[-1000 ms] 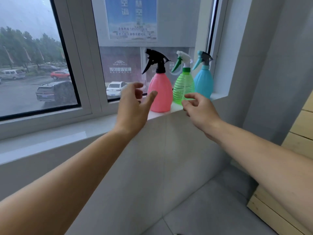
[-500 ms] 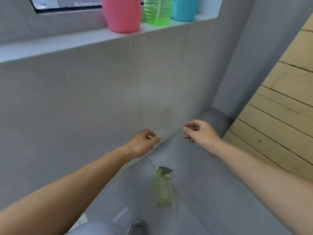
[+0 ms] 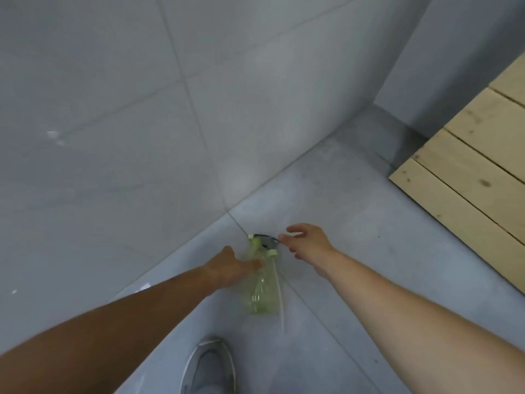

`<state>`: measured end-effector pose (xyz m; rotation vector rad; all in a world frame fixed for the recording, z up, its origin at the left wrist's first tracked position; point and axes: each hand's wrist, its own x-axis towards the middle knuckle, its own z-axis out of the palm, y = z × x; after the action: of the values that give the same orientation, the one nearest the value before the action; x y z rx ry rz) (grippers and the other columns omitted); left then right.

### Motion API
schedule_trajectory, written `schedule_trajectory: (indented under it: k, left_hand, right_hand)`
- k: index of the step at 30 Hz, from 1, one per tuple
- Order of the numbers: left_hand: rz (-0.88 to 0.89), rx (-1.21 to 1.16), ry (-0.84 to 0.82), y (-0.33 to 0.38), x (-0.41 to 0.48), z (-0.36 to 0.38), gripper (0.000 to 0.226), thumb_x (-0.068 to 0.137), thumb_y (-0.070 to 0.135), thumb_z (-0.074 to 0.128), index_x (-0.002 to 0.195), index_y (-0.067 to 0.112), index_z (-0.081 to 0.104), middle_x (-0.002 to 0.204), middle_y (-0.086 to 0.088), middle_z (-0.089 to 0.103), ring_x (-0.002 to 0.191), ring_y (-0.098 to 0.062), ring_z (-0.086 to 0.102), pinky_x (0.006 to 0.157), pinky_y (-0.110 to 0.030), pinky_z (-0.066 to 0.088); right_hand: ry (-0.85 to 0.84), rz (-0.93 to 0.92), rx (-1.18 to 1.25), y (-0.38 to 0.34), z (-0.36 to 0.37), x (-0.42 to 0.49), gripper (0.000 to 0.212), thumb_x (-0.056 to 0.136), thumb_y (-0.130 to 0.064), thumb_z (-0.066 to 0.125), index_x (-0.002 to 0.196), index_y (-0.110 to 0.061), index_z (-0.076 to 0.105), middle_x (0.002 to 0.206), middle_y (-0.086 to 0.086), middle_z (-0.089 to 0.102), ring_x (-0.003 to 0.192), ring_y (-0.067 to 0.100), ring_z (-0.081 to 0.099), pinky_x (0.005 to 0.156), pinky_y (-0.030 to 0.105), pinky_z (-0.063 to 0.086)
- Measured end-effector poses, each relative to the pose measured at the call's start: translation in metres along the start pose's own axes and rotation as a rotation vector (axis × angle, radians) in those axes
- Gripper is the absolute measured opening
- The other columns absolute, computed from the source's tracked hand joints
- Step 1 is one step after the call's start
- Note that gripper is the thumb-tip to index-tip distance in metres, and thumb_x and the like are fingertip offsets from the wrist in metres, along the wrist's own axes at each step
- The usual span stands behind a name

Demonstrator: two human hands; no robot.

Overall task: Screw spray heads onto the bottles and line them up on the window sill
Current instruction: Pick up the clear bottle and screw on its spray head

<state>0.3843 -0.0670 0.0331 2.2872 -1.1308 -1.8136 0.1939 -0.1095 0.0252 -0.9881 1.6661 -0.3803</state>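
Note:
A pale yellow-green clear bottle [image 3: 260, 294] lies on its side on the grey floor by the wall. A grey and yellow-green spray head [image 3: 265, 242] with a long white tube [image 3: 279, 294] lies beside its neck. My left hand [image 3: 230, 265] reaches down onto the bottle's upper part, fingers spread over it. My right hand [image 3: 308, 241] hovers open just right of the spray head, fingertips nearly touching it. The window sill and the other bottles are out of view.
A tiled grey wall [image 3: 142, 123] rises at the left and back. A light wooden slatted panel [image 3: 477, 166] stands at the right. A grey shoe [image 3: 210, 368] is on the floor below the bottle.
The view has swung down from the sill with three bottles to the floor. Both hands dropped toward the lying bottle and spray head and now reach them.

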Motion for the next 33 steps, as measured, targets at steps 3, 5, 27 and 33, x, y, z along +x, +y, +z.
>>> schedule_trajectory:
  k: [3,5,27,33]
  left_hand:
    - [-0.048,-0.002,0.017,-0.008,0.017,0.009,0.103,0.074,0.071,0.074,0.148,0.008,0.039,0.138,-0.010,0.058,0.108,-0.024,0.062,0.057,-0.027,0.044]
    - [-0.029,-0.003,0.037,-0.010,0.026,0.015,0.082,0.075,0.067,0.076,0.129,0.008,0.055,0.122,-0.009,0.065,0.095,-0.021,0.064,0.058,-0.028,0.047]
    - [0.098,-0.296,-0.113,-0.022,0.005,-0.002,0.051,0.079,0.035,0.087,0.118,0.013,0.060,0.099,-0.008,0.071,0.081,-0.020,0.070,0.082,-0.037,0.060]
    - [0.314,-0.176,-0.206,0.041,-0.054,-0.017,0.048,0.070,0.035,0.090,0.104,0.019,0.060,0.089,0.000,0.069,0.078,-0.015,0.069,0.082,-0.038,0.058]
  right_hand:
    - [0.047,-0.018,-0.054,0.012,0.015,0.023,0.047,0.077,-0.034,0.080,0.118,-0.013,0.067,0.101,0.008,0.065,0.088,0.020,0.062,0.080,0.028,0.050]
    - [0.072,-0.031,-0.081,0.017,0.023,0.034,0.047,0.076,-0.036,0.080,0.116,-0.015,0.068,0.096,0.004,0.062,0.088,0.018,0.062,0.081,0.025,0.048]
    - [0.043,-0.002,-0.024,0.009,0.020,0.037,0.012,0.071,-0.014,0.080,0.079,-0.009,0.073,0.078,0.009,0.067,0.071,0.020,0.063,0.068,0.033,0.055]
    - [0.021,-0.127,0.195,-0.051,-0.072,-0.039,0.009,0.088,-0.013,0.070,0.089,-0.010,0.061,0.093,0.017,0.072,0.080,0.022,0.067,0.070,0.033,0.056]
